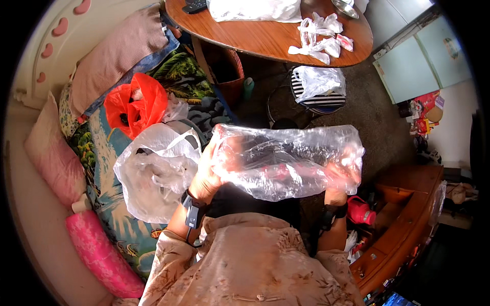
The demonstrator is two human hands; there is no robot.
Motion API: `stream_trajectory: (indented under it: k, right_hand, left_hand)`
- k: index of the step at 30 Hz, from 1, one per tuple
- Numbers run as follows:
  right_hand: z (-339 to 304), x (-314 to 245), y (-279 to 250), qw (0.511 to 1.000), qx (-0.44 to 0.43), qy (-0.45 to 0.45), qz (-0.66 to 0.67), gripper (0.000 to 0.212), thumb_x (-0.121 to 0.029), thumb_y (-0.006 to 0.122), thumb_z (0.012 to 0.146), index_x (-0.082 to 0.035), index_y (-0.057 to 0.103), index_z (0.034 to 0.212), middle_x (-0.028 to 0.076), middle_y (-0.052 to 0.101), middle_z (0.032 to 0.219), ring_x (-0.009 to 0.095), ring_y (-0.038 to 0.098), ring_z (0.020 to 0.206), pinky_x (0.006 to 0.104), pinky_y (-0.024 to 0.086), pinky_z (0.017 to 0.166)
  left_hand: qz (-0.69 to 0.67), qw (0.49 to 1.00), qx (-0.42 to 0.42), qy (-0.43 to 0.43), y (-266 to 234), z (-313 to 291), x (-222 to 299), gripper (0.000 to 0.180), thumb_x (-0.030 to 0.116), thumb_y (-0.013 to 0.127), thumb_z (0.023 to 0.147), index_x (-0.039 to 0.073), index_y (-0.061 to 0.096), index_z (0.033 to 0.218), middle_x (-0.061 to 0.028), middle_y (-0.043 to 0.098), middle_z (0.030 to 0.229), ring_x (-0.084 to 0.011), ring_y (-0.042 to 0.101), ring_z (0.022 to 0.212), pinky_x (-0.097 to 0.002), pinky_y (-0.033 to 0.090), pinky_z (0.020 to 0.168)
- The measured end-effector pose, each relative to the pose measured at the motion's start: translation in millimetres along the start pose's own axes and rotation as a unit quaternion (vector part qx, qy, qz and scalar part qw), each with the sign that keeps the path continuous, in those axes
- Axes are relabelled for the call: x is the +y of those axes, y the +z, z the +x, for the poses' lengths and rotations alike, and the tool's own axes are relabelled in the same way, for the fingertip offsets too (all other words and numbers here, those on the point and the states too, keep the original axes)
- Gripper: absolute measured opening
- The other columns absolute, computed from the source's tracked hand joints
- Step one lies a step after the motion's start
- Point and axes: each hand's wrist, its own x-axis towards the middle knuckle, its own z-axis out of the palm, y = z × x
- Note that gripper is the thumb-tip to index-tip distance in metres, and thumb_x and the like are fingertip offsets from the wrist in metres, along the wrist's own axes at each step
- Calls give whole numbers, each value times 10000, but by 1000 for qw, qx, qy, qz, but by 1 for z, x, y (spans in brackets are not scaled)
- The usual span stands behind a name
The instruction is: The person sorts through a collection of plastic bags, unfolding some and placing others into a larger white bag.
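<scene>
Both hands gripped one clear plastic bag (288,160), stretched flat between them just in front of the person's chest. The left hand (206,176) closed on the bag's left end, fingers curled over the edge, and the right hand (339,178) pinched the right end, partly veiled by the film. Held taut like that, the bag seemed to be spread so it could be smoothed or folded; something dark and reddish showed through it, though whether it lay inside or behind could not be told. Each wrist carried a dark strap (194,206).

Just to the left lay a crumpled white plastic bag (153,171) with loop handles, resting on a patterned bedspread (109,153), within easy reach of the left hand. Farther left and beyond it sat a red plastic bag (135,107), then a striped pillow (115,56) and pink cushions (53,153) along the bed's edge.

On the far side stood an oval wooden table (265,38) bearing more small knotted bags (321,35). Below it a striped stool (321,99) held another clear bag. To the near right stood a wooden cabinet (403,229), with a red jug (361,210) beside it on the dark floor.
</scene>
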Motion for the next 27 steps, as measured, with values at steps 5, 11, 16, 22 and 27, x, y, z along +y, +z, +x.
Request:
stream_trajectory:
  k: [5, 11, 16, 22, 27]
  right_hand:
    - [46, 1, 26, 894, 210, 13, -397, 477, -281, 589, 960, -17, 477, 1342, 153, 592, 1223, 241, 609, 1048, 377, 507, 907]
    - [56, 57, 108, 693, 51, -172, -698, 717, -283, 773, 800, -3, 420, 1357, 165, 376, 1456, 313, 358, 1369, 447, 289, 1124]
    - [83, 112, 84, 546, 36, -109, -830, 350, 4, 719, 752, -18, 597, 1079, 181, 598, 1104, 346, 595, 1026, 409, 483, 890]
    - [77, 38, 73, 852, 132, -22, -506, 95, 22, 557, 871, 14, 648, 845, 118, 675, 873, 167, 646, 761, 290, 529, 721]
    - [88, 47, 112, 743, 83, -138, -650, 480, -214, 714, 814, -24, 543, 1221, 142, 412, 1415, 258, 470, 1259, 401, 386, 1046]
  left_hand:
    - [-17, 998, 4, 59, -4, 2, 2, 504, 488, 407, 1023, 26, 596, 953, -72, 620, 791, -125, 528, 548, -265, 454, 460]
    - [53, 993, -17, 101, 12, 15, -13, 549, 451, 341, 1045, 30, 454, 1378, -90, 573, 1358, -198, 609, 789, -279, 517, 631]
    - [79, 992, -5, 96, 18, 35, -24, 500, 418, 341, 1050, 36, 486, 1339, -84, 437, 1493, -208, 653, 854, -293, 552, 727]
    - [352, 861, 206, 304, 10, -1, 49, 290, 298, 446, 1036, 52, 599, 1046, -129, 680, 995, -192, 651, 832, -337, 558, 719]
    - [372, 850, 211, 308, 33, 13, 26, 269, 221, 403, 1039, 31, 592, 1012, -145, 699, 1017, -138, 581, 703, -256, 482, 620]
